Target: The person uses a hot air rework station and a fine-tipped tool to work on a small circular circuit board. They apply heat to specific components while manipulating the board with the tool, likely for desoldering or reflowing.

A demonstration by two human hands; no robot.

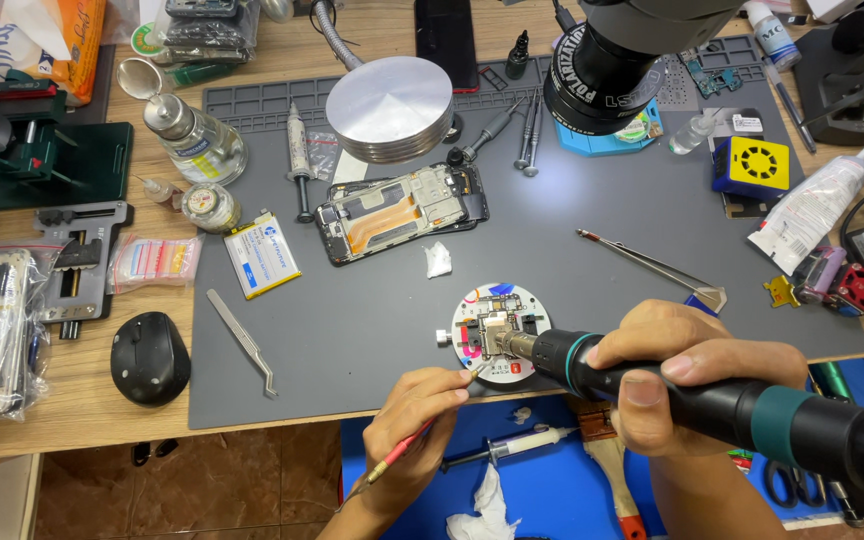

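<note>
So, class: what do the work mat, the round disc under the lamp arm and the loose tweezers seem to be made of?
Work mat: likely silicone, matte grey with moulded trays.
Round disc: brushed metal, probably aluminium, with a radial sheen.
Tweezers: bare steel, apparently, with a dull shine.

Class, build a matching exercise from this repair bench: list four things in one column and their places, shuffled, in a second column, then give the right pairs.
Things
1. Black hot-air handpiece
2. Thin red-handled tool
3. Opened black phone
4. Black computer mouse

Places
A. On the wooden table, left of the grey mat
B. Held in the right hand
C. On the mat beside the white battery
D. Held in the left hand

Pairs: 1-B, 2-D, 3-C, 4-A
</note>
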